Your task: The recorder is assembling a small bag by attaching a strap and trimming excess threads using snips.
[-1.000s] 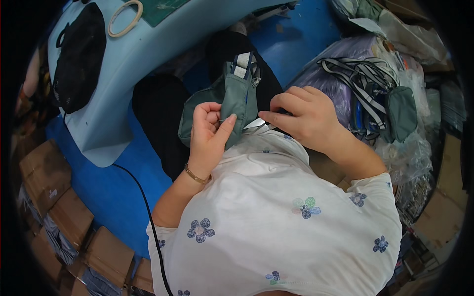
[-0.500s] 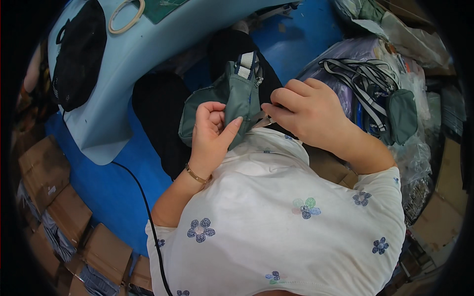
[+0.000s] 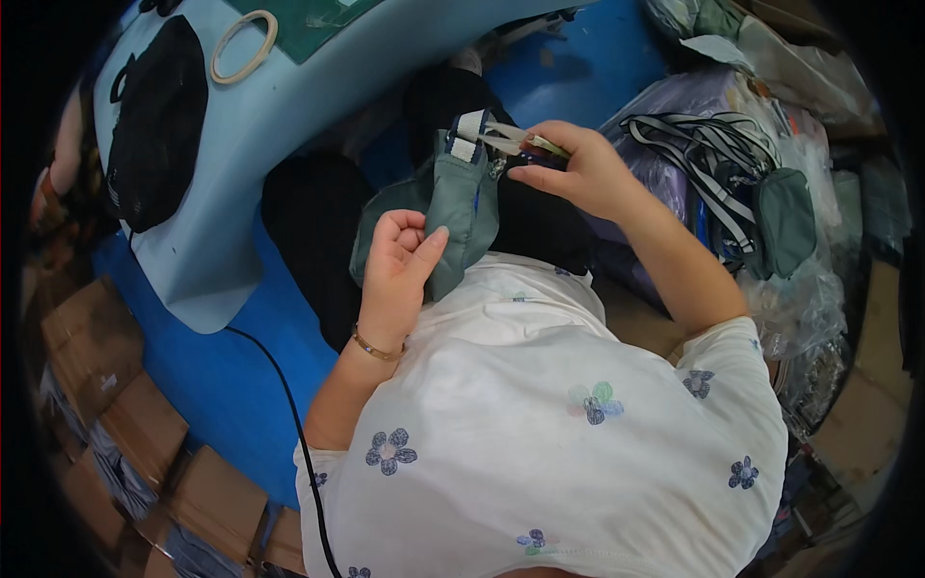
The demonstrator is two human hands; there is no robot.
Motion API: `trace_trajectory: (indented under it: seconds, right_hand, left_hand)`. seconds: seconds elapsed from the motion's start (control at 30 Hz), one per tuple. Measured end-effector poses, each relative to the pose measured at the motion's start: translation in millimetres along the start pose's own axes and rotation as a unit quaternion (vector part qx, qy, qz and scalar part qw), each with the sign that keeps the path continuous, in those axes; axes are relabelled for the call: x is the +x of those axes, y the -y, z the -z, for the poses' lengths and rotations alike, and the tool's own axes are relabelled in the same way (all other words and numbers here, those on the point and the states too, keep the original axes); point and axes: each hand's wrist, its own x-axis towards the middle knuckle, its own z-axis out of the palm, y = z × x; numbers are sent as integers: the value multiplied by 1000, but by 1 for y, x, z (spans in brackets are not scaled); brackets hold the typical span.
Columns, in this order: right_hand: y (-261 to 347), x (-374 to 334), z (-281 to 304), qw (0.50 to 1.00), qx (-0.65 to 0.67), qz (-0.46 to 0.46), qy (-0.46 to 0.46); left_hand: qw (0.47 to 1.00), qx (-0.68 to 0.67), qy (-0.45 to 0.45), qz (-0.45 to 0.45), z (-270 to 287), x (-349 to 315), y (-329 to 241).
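A grey-green fabric bag [image 3: 451,207] rests over my lap, with a white and navy webbing loop [image 3: 468,135] at its far end. My left hand [image 3: 400,260] is closed on the near left part of the bag, thumb pressed on the cloth. In my right hand [image 3: 578,173] is a pair of thread snips [image 3: 511,142]. Their pale blades are parted and reach left to the webbing loop's right edge. A small metal fitting beside the loop is partly hidden under the snips.
On the pale blue table [image 3: 308,106] lie a black cloth item [image 3: 159,125], a tape roll [image 3: 244,46] and a green mat [image 3: 313,19]. To the right, another green pouch [image 3: 785,222] with striped straps [image 3: 694,164] sits on plastic-wrapped goods. Cardboard boxes [image 3: 145,424] stand lower left; a black cable [image 3: 279,376] hangs nearby.
My right hand has moved up and away from the bag's near right side to its webbing loop, bringing the snips' blades into clear view. My left hand keeps its hold, shifted slightly.
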Motion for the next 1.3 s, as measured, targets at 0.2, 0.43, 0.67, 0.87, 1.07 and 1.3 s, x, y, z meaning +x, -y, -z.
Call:
trace_trajectory:
  seconds: [0.2, 0.43, 0.67, 0.87, 1.07, 1.3]
  right_hand:
    - [-13, 1, -38, 959, 252, -127, 20]
    - [-4, -6, -63, 934, 328, -138, 41]
    - [-45, -16, -40, 963, 194, -168, 85]
    - [-38, -39, -55, 984, -90, -91, 127]
    - [-34, -34, -63, 958, -227, -84, 154]
    - [-55, -29, -33, 967, 154, -196, -42]
  left_hand:
    - [998, -35, -47, -16, 22, 5, -21]
    - [985, 173, 22, 5, 24, 4, -44]
    - [989, 75, -64, -110, 57, 11, -54]
    - [988, 17, -76, -133, 61, 13, -54]
    - [988, 18, -69, -133, 63, 14, -50]
    - [991, -1, -45, -125, 62, 9, -48]
